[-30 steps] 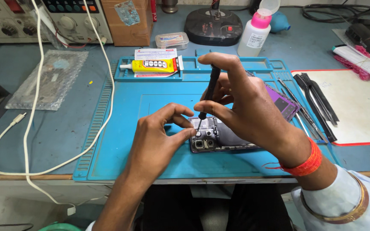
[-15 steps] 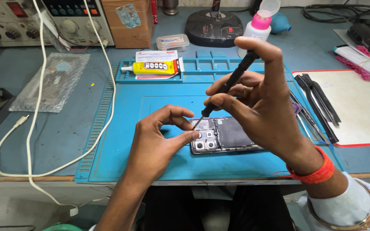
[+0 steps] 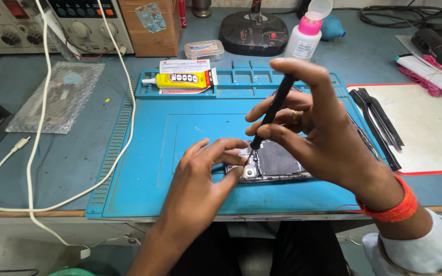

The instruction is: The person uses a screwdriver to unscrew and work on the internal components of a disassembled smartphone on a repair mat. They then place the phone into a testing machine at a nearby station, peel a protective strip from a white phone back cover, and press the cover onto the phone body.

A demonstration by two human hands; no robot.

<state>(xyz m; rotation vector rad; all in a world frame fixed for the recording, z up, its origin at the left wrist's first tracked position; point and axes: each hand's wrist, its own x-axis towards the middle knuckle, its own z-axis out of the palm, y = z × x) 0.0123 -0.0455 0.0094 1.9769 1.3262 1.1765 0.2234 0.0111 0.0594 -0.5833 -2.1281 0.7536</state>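
An opened phone lies back-up on the blue work mat, its insides showing. My right hand grips a thin black screwdriver, index finger on its top, with the tip down on the phone's upper left corner near the camera. My left hand rests on the mat, thumb and fingers pinching the phone's left end to steady it. An orange thread band circles my right wrist.
A yellow glue tube lies in the mat's top tray. Black pry tools lie on a white pad at right. A white cable loops over the left table. A pink-capped bottle, small plastic box and bench instruments stand behind.
My right hand tilted the screwdriver from near upright to leaning right, and my index finger moved onto its top. The tip stayed on the phone; my left hand kept its hold.
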